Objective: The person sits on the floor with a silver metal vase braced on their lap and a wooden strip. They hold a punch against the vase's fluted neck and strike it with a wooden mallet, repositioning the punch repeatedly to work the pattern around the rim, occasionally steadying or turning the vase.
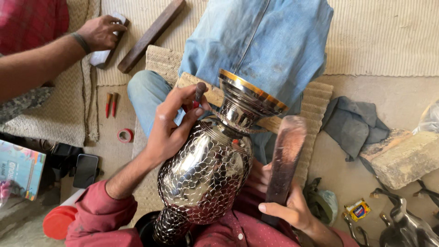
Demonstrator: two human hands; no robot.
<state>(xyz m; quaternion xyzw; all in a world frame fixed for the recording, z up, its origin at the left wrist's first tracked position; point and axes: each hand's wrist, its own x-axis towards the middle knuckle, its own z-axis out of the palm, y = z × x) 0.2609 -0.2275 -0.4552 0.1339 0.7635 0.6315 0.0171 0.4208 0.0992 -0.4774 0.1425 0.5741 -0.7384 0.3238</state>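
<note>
A: In the lap of the seated person, at the centre of the view, lies a shiny metal vase [206,171] with a scale pattern cut into its belly; its gold-rimmed mouth tips toward one o'clock and rests over a wooden block [215,93] on the denim-clad leg [260,41].

B: And the hands?

A: The left hand [171,126] presses against the vase's shoulder at ten o'clock, its fingers pinched around a short dark punch [200,91] whose tip meets the neck. The right hand [292,210], at four o'clock, has its fingers wrapped around the lower end of a flat wooden mallet [284,158], which stands just beside the vase's right flank.

B: What surrounds them?

A: At eleven o'clock another person's hand [100,33] closes on a white block, beside a long dark wooden bar [151,34]. Two red-handled tools [111,104] and a red roll of tape [125,135] lie at nine o'clock on the mat. A grey cloth [354,126] and a rough stone block [402,158] sit at three o'clock.

B: Any packages?

A: A small yellow sachet [358,210] with a blue and red patch lies at four o'clock. A colourful rectangular box [20,169], mostly turquoise, sits at the left edge, near a black phone [85,170]. A red round lid [59,222] shows at seven o'clock.
</note>
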